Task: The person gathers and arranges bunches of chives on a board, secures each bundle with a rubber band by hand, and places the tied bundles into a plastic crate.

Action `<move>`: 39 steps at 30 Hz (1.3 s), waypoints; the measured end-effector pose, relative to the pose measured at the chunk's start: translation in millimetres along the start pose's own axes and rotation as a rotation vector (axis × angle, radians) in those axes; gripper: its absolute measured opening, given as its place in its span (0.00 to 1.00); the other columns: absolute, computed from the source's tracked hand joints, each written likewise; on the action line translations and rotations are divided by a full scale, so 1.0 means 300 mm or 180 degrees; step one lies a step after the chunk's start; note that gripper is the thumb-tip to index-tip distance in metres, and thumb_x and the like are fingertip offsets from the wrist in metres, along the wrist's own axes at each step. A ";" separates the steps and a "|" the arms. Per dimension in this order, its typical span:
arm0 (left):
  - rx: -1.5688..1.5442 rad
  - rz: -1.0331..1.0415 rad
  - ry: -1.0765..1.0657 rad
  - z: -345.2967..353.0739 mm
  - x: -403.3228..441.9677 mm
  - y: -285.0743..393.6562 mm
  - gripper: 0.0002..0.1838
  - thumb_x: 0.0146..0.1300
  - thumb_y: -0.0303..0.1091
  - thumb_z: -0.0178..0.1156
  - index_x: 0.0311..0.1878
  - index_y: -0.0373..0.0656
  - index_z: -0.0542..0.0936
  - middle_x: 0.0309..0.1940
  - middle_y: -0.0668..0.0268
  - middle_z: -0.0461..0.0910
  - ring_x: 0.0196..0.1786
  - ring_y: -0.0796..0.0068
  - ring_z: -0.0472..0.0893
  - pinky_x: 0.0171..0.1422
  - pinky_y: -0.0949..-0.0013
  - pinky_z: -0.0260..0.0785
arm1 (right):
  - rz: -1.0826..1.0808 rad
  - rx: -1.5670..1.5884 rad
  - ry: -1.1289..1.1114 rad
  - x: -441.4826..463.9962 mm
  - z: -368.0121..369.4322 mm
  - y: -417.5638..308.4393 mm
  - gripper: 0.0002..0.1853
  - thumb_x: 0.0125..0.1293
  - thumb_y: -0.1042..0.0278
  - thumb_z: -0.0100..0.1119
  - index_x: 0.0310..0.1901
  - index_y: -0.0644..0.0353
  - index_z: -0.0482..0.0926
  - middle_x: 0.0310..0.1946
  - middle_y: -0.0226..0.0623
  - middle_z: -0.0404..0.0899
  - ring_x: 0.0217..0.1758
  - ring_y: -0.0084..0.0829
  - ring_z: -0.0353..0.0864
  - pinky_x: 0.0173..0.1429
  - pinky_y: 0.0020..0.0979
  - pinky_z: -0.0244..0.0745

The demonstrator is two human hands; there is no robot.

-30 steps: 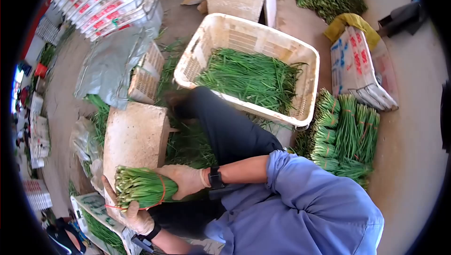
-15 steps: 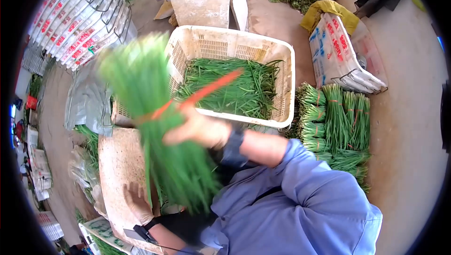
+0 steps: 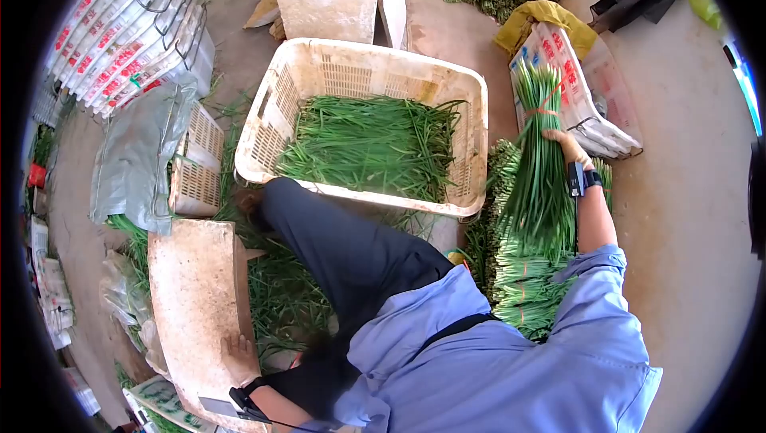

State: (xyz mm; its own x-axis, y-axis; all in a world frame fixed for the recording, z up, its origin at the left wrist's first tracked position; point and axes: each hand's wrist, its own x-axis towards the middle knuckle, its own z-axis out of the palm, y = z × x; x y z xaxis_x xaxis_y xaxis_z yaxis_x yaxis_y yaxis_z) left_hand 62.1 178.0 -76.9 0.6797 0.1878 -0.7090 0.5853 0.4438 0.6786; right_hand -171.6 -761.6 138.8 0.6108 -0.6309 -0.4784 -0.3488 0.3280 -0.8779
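Note:
My right hand (image 3: 568, 148) is wrapped round a bundle of garlic chives (image 3: 536, 170), just below its orange-red tie. The bundle's pale cut ends point away from me, and its long green leaves hang over stacked bundles (image 3: 523, 293) on my right. On the left, my left hand (image 3: 239, 359) rests with fingers spread on a worn, pale board (image 3: 191, 273), holding nothing. Between my hands and farther out stands a cream plastic crate (image 3: 363, 192), with loose green leaves (image 3: 367, 146) inside it.
White printed boxes (image 3: 120, 42) are stacked at the far left, near a grey plastic sheet (image 3: 140, 158). More white boxes under a yellow cloth (image 3: 550, 18) stand beyond the bundles. Loose leaves (image 3: 291, 297) litter the floor beside my bent leg (image 3: 351, 241).
My right hand has carried the tied bundle from in front of the crate over to the stacked bundles on the right. My left hand stays on the board. My bent leg now shows.

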 end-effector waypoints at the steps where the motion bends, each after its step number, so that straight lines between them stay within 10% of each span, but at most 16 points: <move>1: 0.0012 -0.0011 -0.0052 0.012 -0.010 -0.002 0.37 0.80 0.59 0.54 0.81 0.46 0.64 0.78 0.57 0.69 0.78 0.55 0.68 0.80 0.55 0.60 | 0.0146 -0.0133 0.0024 0.074 -0.134 0.084 0.24 0.67 0.62 0.71 0.62 0.63 0.83 0.47 0.39 0.90 0.46 0.33 0.91 0.54 0.35 0.87; 4: 0.0145 0.0054 0.0037 0.034 -0.040 -0.007 0.39 0.80 0.59 0.54 0.83 0.45 0.61 0.83 0.55 0.63 0.84 0.52 0.61 0.85 0.54 0.55 | 0.0152 -0.2009 0.0889 0.172 -0.389 0.261 0.30 0.59 0.57 0.80 0.59 0.69 0.86 0.48 0.40 0.91 0.47 0.31 0.90 0.55 0.34 0.86; 13: 0.0285 -0.0013 0.0083 -0.014 -0.116 -0.030 0.39 0.82 0.59 0.50 0.85 0.44 0.59 0.85 0.52 0.59 0.87 0.46 0.56 0.90 0.50 0.44 | 0.0792 -0.3569 0.2333 0.175 -0.370 0.531 0.47 0.47 0.49 0.83 0.68 0.64 0.75 0.59 0.55 0.86 0.63 0.51 0.87 0.66 0.45 0.83; 18: 0.0695 0.0066 0.0166 -0.026 -0.121 -0.060 0.37 0.81 0.57 0.53 0.82 0.44 0.64 0.79 0.49 0.67 0.81 0.45 0.64 0.85 0.45 0.52 | 0.1911 -0.3761 0.2098 0.264 -0.248 0.726 0.76 0.50 0.44 0.85 0.87 0.59 0.35 0.73 0.58 0.73 0.73 0.51 0.79 0.75 0.43 0.77; 31: 0.1266 0.0347 0.0457 0.071 -0.236 -0.062 0.23 0.75 0.52 0.66 0.64 0.50 0.80 0.51 0.65 0.86 0.51 0.64 0.83 0.58 0.59 0.73 | 0.0034 -0.3099 0.2495 0.479 -0.520 0.734 0.66 0.56 0.43 0.80 0.86 0.61 0.48 0.75 0.64 0.71 0.77 0.56 0.74 0.78 0.46 0.72; 33: 0.1427 0.0319 0.0481 0.052 -0.244 -0.062 0.32 0.74 0.56 0.64 0.72 0.47 0.76 0.61 0.60 0.83 0.63 0.54 0.80 0.72 0.50 0.69 | 0.0327 -0.3773 0.2054 0.522 -0.432 0.672 0.61 0.57 0.52 0.78 0.86 0.56 0.50 0.84 0.56 0.58 0.84 0.55 0.64 0.82 0.45 0.69; 36: 0.1277 0.0360 0.0646 0.083 -0.283 -0.075 0.22 0.74 0.49 0.66 0.64 0.48 0.81 0.50 0.64 0.88 0.49 0.66 0.83 0.54 0.62 0.74 | 0.0671 -0.4294 0.1724 0.529 -0.319 0.614 0.56 0.60 0.65 0.72 0.87 0.43 0.50 0.89 0.32 0.48 0.87 0.55 0.57 0.82 0.48 0.69; 39: 0.1397 0.0411 0.0735 0.106 -0.313 -0.083 0.22 0.74 0.48 0.66 0.64 0.47 0.81 0.50 0.63 0.88 0.47 0.66 0.84 0.52 0.62 0.74 | 0.0950 -0.3918 0.1712 0.663 -0.541 0.748 0.57 0.60 0.68 0.67 0.88 0.53 0.43 0.89 0.47 0.45 0.87 0.53 0.57 0.84 0.44 0.67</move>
State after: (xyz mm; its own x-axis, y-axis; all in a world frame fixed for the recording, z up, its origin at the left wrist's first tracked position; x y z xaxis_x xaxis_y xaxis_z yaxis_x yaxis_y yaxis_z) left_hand -2.4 121.5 -21.2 0.6724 0.4274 -0.6043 0.6671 0.0038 0.7450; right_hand -243.8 -927.6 -150.2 0.1528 -0.9316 -0.3299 -0.9879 -0.1530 -0.0255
